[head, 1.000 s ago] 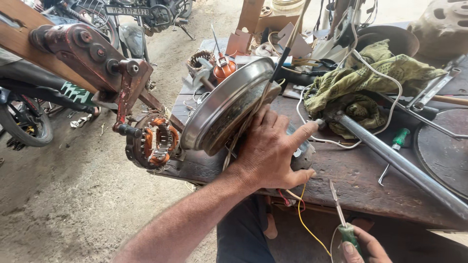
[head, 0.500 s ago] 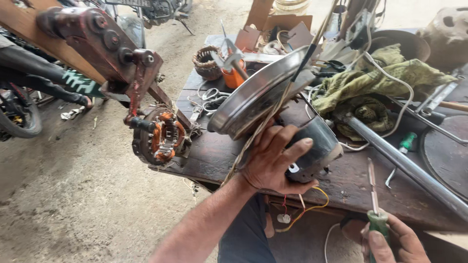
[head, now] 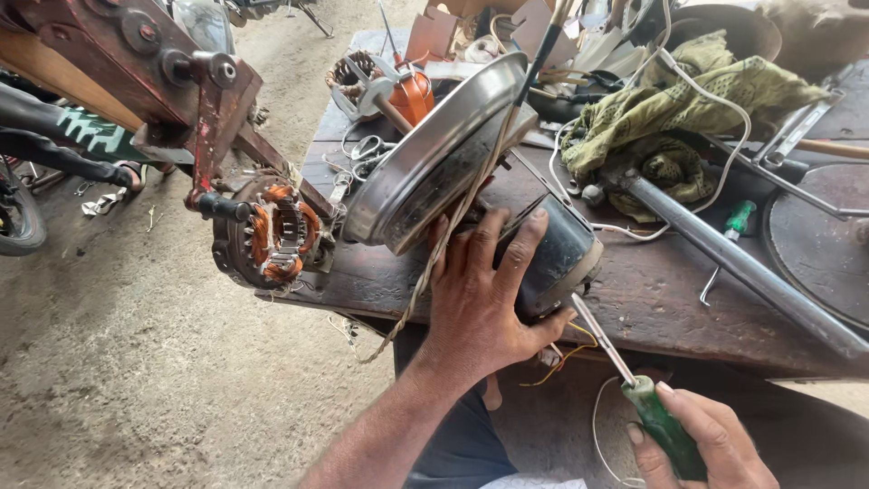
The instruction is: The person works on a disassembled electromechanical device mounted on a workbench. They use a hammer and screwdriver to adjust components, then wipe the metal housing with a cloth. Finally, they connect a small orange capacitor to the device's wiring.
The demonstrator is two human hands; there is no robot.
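Observation:
My left hand (head: 484, 290) grips the dark round body of a fan motor (head: 561, 254) lying on its side at the front of a worn wooden bench (head: 652, 299). A wide metal dish-shaped cover (head: 434, 154) is fixed to the motor and tilts up to the left. My right hand (head: 711, 439) holds a green-handled screwdriver (head: 638, 394). Its metal tip touches the motor's lower right edge. Yellow and red wires (head: 566, 358) hang below the motor.
A stator with copper windings (head: 272, 231) hangs on a rusty red winding machine (head: 163, 63) at the left. An olive cloth (head: 688, 100), a grey metal pole (head: 733, 263), white cables, another green screwdriver (head: 738, 217), a dark round plate (head: 819, 244) and boxes crowd the bench.
My left hand has shifted its grip further onto the motor body. My right hand has raised the screwdriver and brought its tip to the motor's edge. The view has moved closer.

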